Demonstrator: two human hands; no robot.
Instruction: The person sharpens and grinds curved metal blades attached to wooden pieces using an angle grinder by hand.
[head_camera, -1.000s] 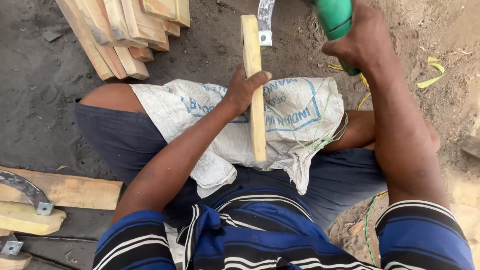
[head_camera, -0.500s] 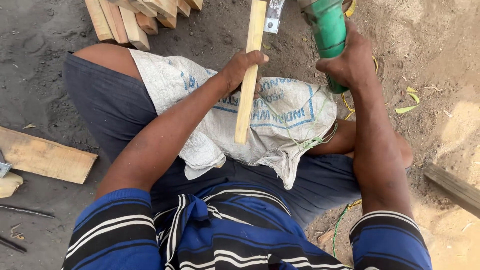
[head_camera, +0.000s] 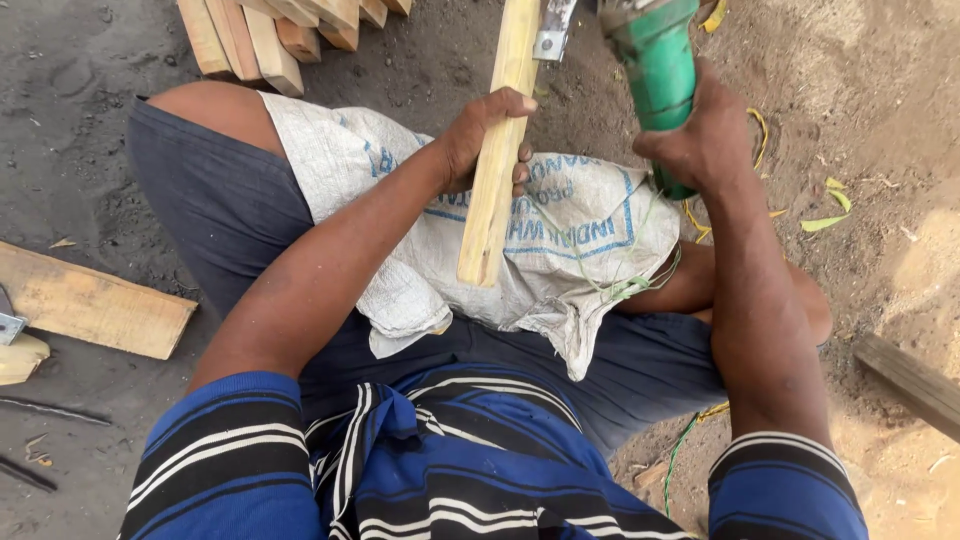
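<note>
A woven white sack (head_camera: 560, 240) lies folded across my lap, over my dark shorts; I cannot tell whether anything is in it. On it rests the near end of a pale wooden stick (head_camera: 497, 160), which slants up and away from me to the top edge of the view, where a metal bracket (head_camera: 552, 30) sits beside it.

My left hand (head_camera: 480, 135) reaches out from a bent elbow, forearm running diagonally over my thigh, and its grip is wrapped tight round the stick about midway, thumb over the top, fingers curled beneath. My right arm goes nearly straight forward along my right side; my right hand (head_camera: 705, 130) is clenched round the green body of a power tool (head_camera: 655, 70), whose head points away past the top edge.

On the ground to my left lies a flat plank (head_camera: 95, 305). Further off, beyond my left knee, is a stack of cut slats (head_camera: 270, 35) on dark sand.
</note>
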